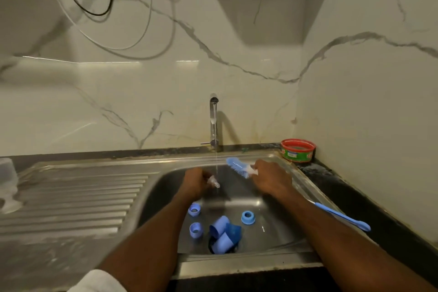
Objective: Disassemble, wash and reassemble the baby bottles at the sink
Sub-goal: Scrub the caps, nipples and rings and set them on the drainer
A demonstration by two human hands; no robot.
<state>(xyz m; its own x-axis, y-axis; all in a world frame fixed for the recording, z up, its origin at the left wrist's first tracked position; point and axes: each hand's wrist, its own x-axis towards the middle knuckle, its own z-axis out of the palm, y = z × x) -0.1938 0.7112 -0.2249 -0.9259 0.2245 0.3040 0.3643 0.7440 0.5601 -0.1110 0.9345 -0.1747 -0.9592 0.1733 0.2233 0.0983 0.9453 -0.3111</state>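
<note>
Both forearms reach forward from the bottom edge over the steel sink (279,239), a white sleeve (99,281) pushed up on the left one. Between them, on the basin floor, lie three blue bottle rings (248,217) and a heap of blue caps (224,233) over the drain. The left hand (196,182) is curled around a clear teat (213,182), pinching its base so the tip points into the stream of water (216,166). The right hand (272,179) is closed round a bottle brush (238,167) just behind its blue bristles, which angle up and left, close to the stream; the brush's long blue handle runs back under the wrist and over the sink's right rim. Left of the basin, the ribbed draining board (71,199) carries a blurred clear object, possibly a bottle (8,182). Behind the hands stands the tap (214,123), running, against a marble wall. A red-rimmed green tub (298,150) sits in the right back corner of the counter.
</note>
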